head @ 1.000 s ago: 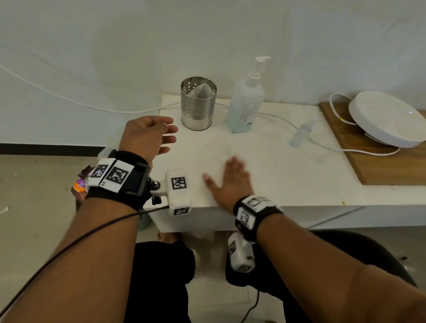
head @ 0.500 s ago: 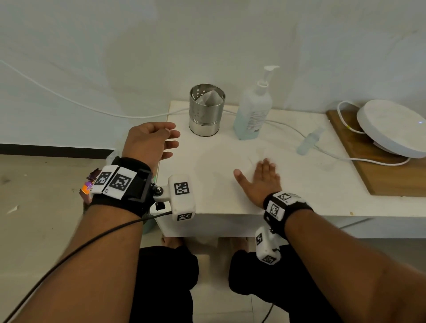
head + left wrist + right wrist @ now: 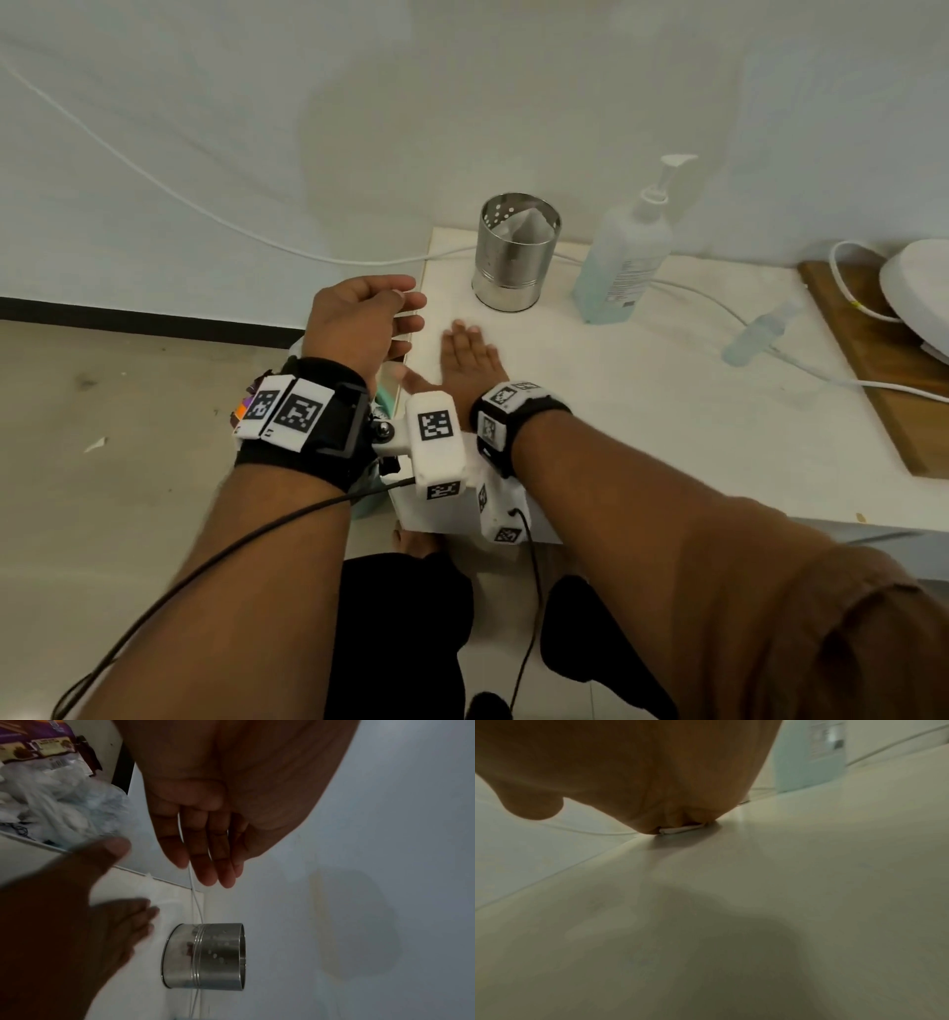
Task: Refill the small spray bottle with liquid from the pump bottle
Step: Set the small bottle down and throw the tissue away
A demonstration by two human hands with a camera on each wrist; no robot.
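Note:
A tall pump bottle (image 3: 625,257) with pale blue liquid and a white pump stands at the back of the white table (image 3: 642,411); its base shows in the right wrist view (image 3: 811,756). The small clear spray bottle (image 3: 762,334) lies on its side to the right of it, over a white cable. My right hand (image 3: 470,360) lies flat, palm down, on the table's left part, fingers straight, holding nothing. My left hand (image 3: 369,318) hovers over the table's left edge with relaxed, empty fingers (image 3: 205,862). Both hands are well left of the bottles.
A perforated steel cup (image 3: 516,252) with paper inside stands left of the pump bottle. A white cable (image 3: 719,313) runs across the table. At the right, a round white device (image 3: 919,298) sits on a wooden board (image 3: 883,390). A bin with wrappers (image 3: 51,801) stands beside the table.
My right hand has slid leftward over the table, from its middle front to the left part near the steel cup. The left hand stays by the table's left edge.

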